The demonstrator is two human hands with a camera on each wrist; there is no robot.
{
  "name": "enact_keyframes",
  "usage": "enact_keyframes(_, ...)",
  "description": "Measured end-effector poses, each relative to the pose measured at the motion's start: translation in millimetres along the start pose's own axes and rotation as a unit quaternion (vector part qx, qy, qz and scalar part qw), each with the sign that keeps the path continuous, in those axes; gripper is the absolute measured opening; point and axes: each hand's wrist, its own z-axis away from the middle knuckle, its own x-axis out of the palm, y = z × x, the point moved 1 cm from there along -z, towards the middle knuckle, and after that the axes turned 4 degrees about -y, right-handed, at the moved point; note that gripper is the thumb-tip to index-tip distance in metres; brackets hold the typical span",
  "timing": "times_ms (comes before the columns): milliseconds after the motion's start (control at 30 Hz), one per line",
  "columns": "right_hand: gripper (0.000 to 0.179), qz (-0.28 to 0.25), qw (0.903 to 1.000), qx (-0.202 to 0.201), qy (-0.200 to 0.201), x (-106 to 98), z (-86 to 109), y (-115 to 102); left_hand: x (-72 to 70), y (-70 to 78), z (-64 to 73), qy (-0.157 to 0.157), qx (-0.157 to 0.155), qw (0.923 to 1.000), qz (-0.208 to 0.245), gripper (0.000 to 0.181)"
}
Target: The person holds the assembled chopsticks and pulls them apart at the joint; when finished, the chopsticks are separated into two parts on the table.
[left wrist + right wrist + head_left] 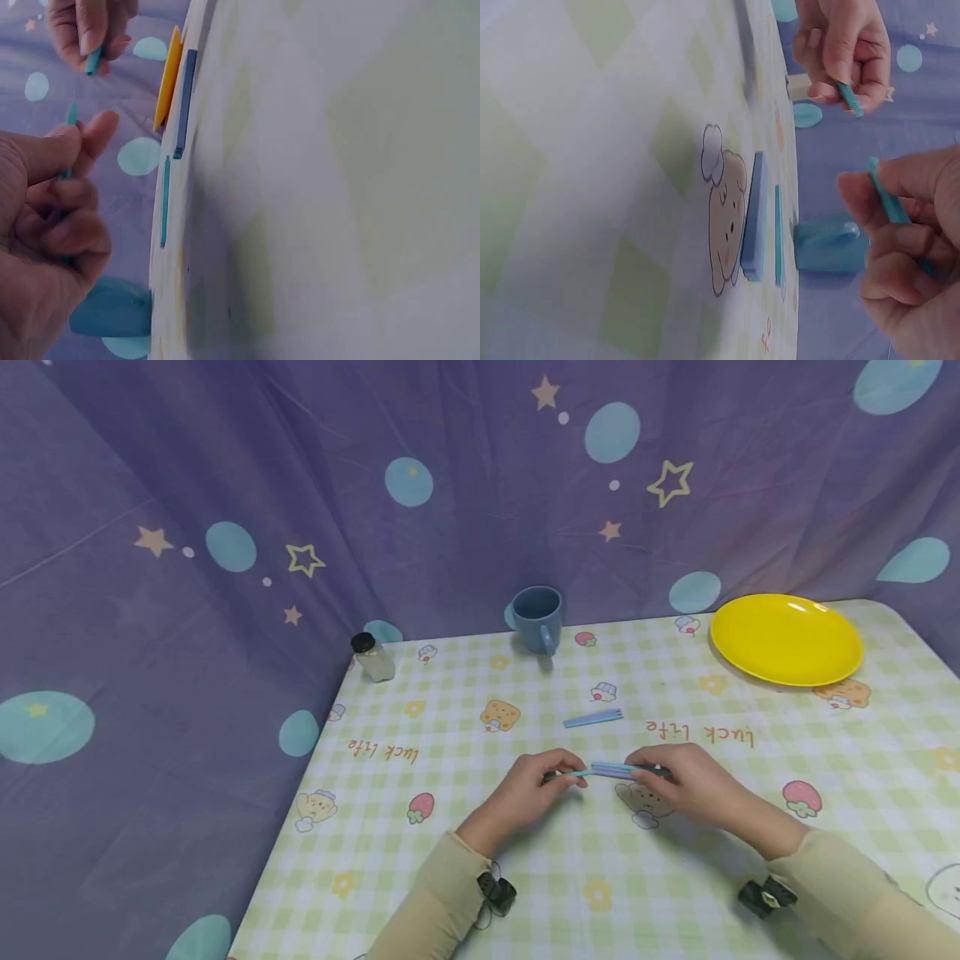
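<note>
My left hand (542,777) pinches a thin teal stick (70,116) between thumb and fingers. Facing it, my right hand (671,775) pinches another slim teal stick (889,196). In the head view both sticks look dark toward their outer ends. The inner tips point at each other with a small gap between them, above the table. Below the hands, a long blue-lilac case-like piece (755,225) lies flat on the cloth. Beyond it lies a thinner teal-and-lilac strip (593,718). The exact kind of the sticks cannot be told.
A blue mug (537,620) stands at the back edge, its handle toward me. Back left is a small clear jar (375,662) with a black lid. A yellow plate (786,640) sits back right. Checked cloth (450,877) covers the table; a purple curtain hangs behind.
</note>
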Motion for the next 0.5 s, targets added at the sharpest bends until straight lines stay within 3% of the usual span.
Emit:
enact_keyframes(133,0.02,-0.026,0.999,0.03,-0.02,-5.1,4.6,7.5,-5.3,-4.0,1.4,-0.027,-0.019,0.9994,-0.01,0.022)
enact_keyframes(267,0.036,-0.036,0.9986,0.026,-0.028,-8.8,10.0,16.9,-10.4,-9.4,3.5,-0.051,-0.041,0.9977,-0.015,0.026)
enact_keyframes(400,0.04,-0.018,0.9996,0.017,-0.012,-11.4,14.0,24.5,-15.0,-13.1,3.6,-0.06,-0.07,0.9952,0.033,0.03)
enact_keyframes(500,0.036,-0.015,0.9993,0.032,0.009,-12.0,14.2,27.7,-17.3,-16.4,2.1,-0.04,-0.1,0.9917,0.07,0.029)
